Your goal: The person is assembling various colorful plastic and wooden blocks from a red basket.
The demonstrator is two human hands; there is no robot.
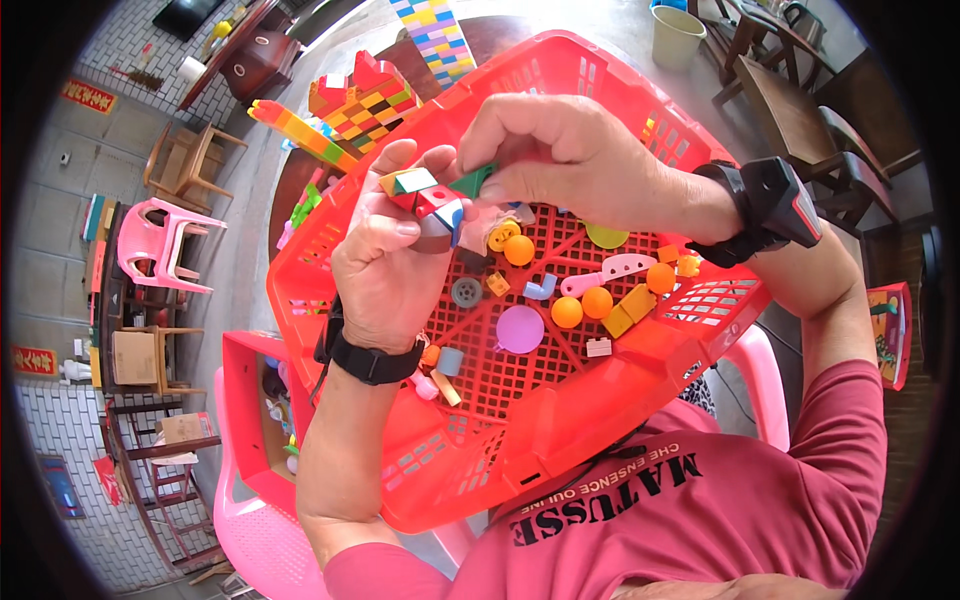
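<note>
Above a red plastic basket (pixel 590 420), my left hand (pixel 385 265) is turned palm up, its fingers curled round a small toy (pixel 437 203) with red, white, blue and cream parts. Its exact kind is hard to make out. My right hand (pixel 590 155) pinches a green plastic piece (pixel 473 181) between thumb and fingers, right beside that toy. Whether the two touch I cannot tell. Below the hands lie orange balls (pixel 567 312), a purple round cup (pixel 520 330), a pink toy knife (pixel 608 273), a grey wheel (pixel 466 292) and a blue pipe elbow (pixel 541 287).
Beyond the basket stand a red-and-yellow brick build (pixel 368 100) and a tall pastel brick panel (pixel 436 42). A red box (pixel 255 400) of toys sits at the left on a pink chair (pixel 265 530). Wooden furniture (pixel 790 110) and a pale bucket (pixel 677 40) are farther right.
</note>
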